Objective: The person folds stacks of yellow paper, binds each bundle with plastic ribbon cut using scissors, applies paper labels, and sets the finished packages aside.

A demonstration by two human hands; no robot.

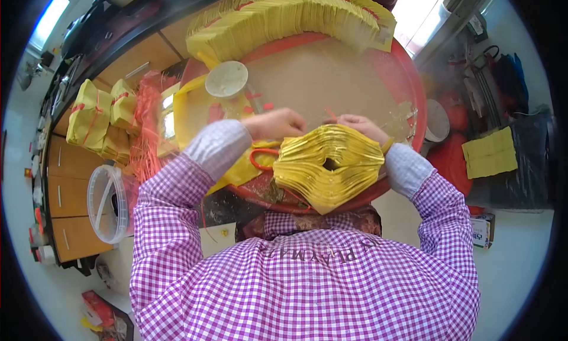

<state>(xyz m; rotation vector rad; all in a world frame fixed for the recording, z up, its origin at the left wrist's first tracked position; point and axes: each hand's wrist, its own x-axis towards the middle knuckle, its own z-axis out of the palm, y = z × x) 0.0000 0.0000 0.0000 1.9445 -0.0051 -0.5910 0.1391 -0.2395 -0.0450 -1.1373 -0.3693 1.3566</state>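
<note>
A bundle of folded yellow paper sheets lies fanned out at the near edge of the round red table, with a dark hole in its middle. My left hand is closed, fingers curled, just beyond the bundle's left side; whatever is in it is hidden. My right hand is closed at the bundle's far right edge, its fingertips pinched by a thin red strip. Red-handled scissors lie against the bundle's left side, their blades hidden.
The round table carries a long curved row of yellow paper at its far side and a pale bowl. Tied yellow bundles and red strips are at left, above a clear bucket. Yellow paper lies at right.
</note>
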